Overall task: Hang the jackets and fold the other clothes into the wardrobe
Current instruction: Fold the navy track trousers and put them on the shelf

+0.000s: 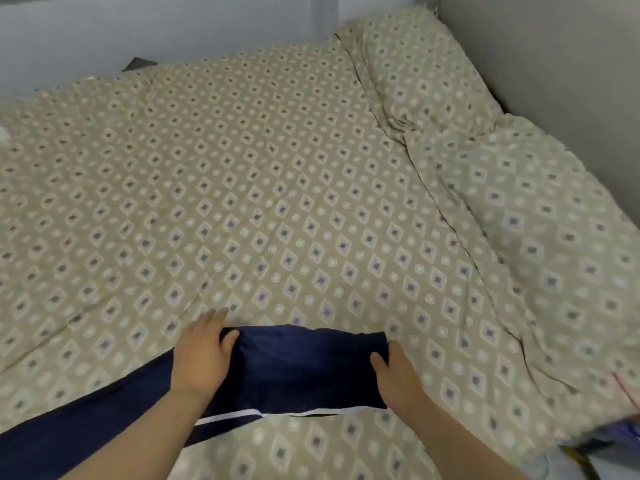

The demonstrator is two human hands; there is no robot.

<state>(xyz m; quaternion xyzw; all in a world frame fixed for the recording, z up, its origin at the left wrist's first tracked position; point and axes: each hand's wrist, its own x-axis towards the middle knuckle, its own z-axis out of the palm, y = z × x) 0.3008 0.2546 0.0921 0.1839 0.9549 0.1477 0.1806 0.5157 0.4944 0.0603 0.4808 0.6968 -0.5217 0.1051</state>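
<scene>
A navy garment (304, 368) with a white side stripe lies on the bed (277, 202) near its front edge. Its right part is folded into a rectangle, and the rest trails off to the lower left. My left hand (201, 355) holds the fold's upper left corner, thumb on top of the cloth and fingers reaching onto the sheet beyond it. My right hand (394, 372) grips the fold's right edge, thumb on the cloth.
The bed is covered by a beige diamond-patterned sheet. Two matching pillows (415, 64) lie along the right side against a grey wall (554, 64). A dark object (138, 62) peeks out at the far edge. Some purple items (602, 434) sit at the lower right.
</scene>
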